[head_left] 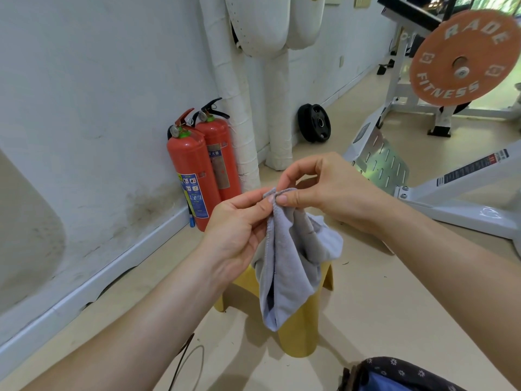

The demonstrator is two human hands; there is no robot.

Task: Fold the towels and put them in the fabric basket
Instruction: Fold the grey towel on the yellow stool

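Note:
A grey towel (pixel 284 258) hangs crumpled in the air above a yellow plastic stool (pixel 301 331). My left hand (pixel 239 227) pinches the towel's top hemmed edge between thumb and fingers. My right hand (pixel 321 190) pinches the same top corner right beside it, thumb and forefinger touching the hem. Part of the towel bunches out to the right below my right wrist. At the bottom edge of the view sits a dark fabric basket (pixel 394 373) with small flower prints and a blue inside; only its rim shows.
Two red fire extinguishers (pixel 197 167) stand against the white wall on the left, next to wrapped white pipes (pixel 239 122). A white weight machine (pixel 451 179) with an orange plate (pixel 462 57) fills the right. A black weight plate (pixel 314 122) leans on the wall. A thin cable (pixel 186 359) lies on the floor.

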